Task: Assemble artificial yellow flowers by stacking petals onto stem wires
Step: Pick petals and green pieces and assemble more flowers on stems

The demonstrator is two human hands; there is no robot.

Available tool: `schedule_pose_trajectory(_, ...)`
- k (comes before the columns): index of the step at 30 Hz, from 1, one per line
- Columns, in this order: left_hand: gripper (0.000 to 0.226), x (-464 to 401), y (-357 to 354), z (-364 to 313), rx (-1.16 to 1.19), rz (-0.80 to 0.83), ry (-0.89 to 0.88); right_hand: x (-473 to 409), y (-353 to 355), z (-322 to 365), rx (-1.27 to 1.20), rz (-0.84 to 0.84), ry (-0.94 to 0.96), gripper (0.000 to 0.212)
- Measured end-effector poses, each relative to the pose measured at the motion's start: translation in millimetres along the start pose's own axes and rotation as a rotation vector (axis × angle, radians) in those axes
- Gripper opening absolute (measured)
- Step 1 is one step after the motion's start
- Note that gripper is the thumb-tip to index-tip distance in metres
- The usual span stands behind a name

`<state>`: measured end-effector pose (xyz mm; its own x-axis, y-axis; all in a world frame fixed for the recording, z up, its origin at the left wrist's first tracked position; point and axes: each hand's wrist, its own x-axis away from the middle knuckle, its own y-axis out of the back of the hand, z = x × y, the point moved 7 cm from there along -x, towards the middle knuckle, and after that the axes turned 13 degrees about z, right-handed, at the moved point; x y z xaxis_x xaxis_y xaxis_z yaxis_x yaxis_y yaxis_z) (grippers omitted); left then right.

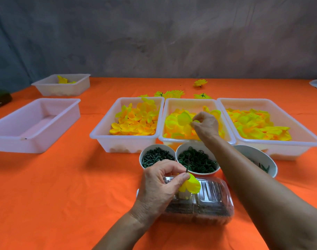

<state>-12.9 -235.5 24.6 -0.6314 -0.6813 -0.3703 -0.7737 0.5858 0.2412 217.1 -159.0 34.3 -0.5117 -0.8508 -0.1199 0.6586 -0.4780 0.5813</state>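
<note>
Stem wire (187, 170) upright (slightly tilted)

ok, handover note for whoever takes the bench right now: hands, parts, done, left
Left hand: pinches a stem wire with one yellow petal on it, above the clear container.
Right hand: in the middle tray, pinching a petal.
Parts: petals in three trays; green parts in the bowls in front.
Done: several finished flowers lie behind the trays; a few in the far left tray.
Left: thread the picked petal onto the wire, then the remaining layers and, probably, green parts.
</note>
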Motion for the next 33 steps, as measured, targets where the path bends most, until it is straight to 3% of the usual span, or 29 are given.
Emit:
schedule_pose_trajectory(5, 0.013, 0.2, 0.2, -2.1, -0.019, -0.013, -0.011, -0.6, -0.9, -2.5, -0.246, 0.023, -0.003, 0.025)
schedule_pose_trajectory(9, 0.012, 0.9, 0.1, -0.7, -0.006, -0.018, -0.009, -3.5, -2.4, -7.8, -0.365, 0.005, -0.016, 0.016)
schedule_pose_trajectory(14, 0.009, 0.1, 0.2, 0.8, 0.008, -0.005, -0.014, -9.2, 3.1, -10.2, -0.537, -0.065, -0.049, 0.022)
schedule_pose_trajectory(19, 0.007, 0.4, 0.7, 2.6, 0.026, -0.005, -0.027, -18.8, 18.2, -1.0, -0.465, -0.182, 0.006, 0.019)
schedule_pose_trajectory(24, 0.014, -0.4, 0.6, 1.4, 0.029, -0.009, -0.053, -30.9, 32.1, -2.6, -0.363, -0.254, -0.062, 0.022)
schedule_pose_trajectory(27, 0.017, -0.2, 0.8, 1.1, 0.020, -0.013, -0.066, -32.0, 31.3, -6.7, -0.687, -0.251, -0.112, 0.013)
schedule_pose_trajectory(29, 0.012, -0.1, 0.7, 1.1, 0.022, -0.012, -0.067, -32.1, 27.7, -6.6, -0.923, -0.203, -0.139, 0.022)
schedule_pose_trajectory(33, 0.012, 0.0, -0.3, 2.3, 0.027, -0.003, -0.052, -34.3, 32.2, -3.5, -1.041, -0.182, -0.165, 0.025)
